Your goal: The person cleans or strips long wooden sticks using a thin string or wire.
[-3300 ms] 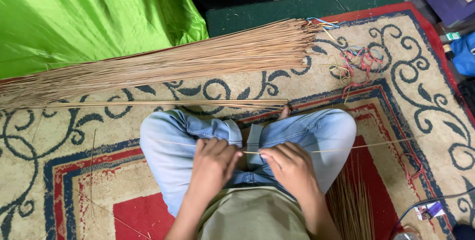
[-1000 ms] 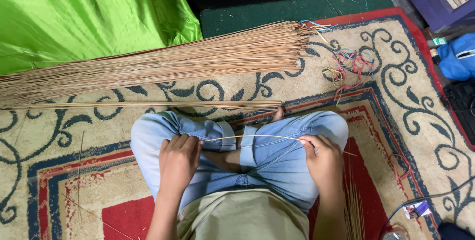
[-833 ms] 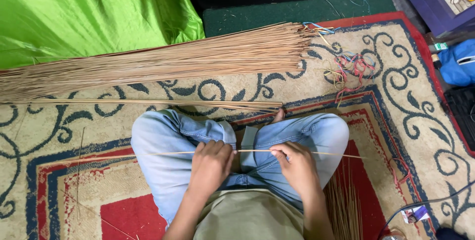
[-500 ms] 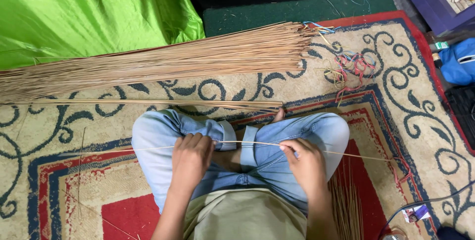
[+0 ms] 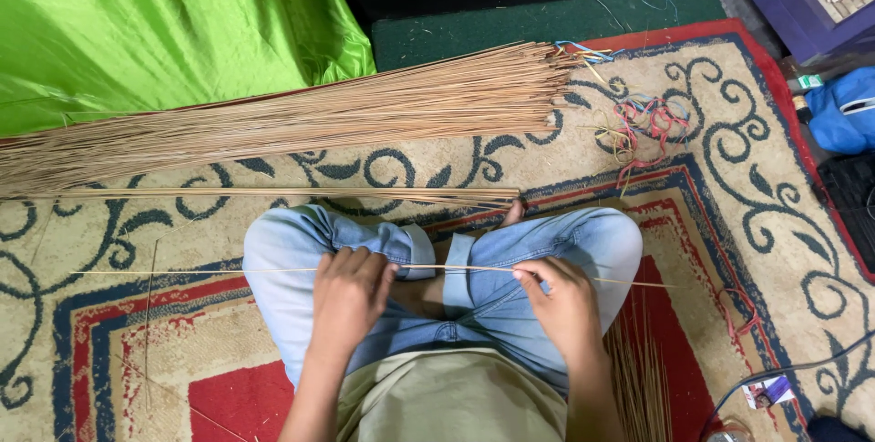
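I sit cross-legged in blue jeans on a patterned carpet (image 5: 109, 333). My left hand (image 5: 348, 292) and my right hand (image 5: 563, 301) both pinch one long thin tan stick (image 5: 456, 268) that lies level across my lap. Its left end reaches far out over the carpet, its right end pokes past my right knee. A large bundle of the same thin sticks (image 5: 319, 118) lies on the carpet ahead of my knees. A smaller row of sticks (image 5: 273, 193) lies between that bundle and my legs.
Green cloth (image 5: 164, 32) covers the far left. Coloured rubber bands (image 5: 643, 123) lie on the carpet at the bundle's right end. More sticks (image 5: 643, 378) lie beside my right thigh. A blue bag (image 5: 843, 109) and dark objects sit at the right edge.
My hands slid apart and together along the stick, and the stick has shifted to the left across my lap. The big bundle has not moved.
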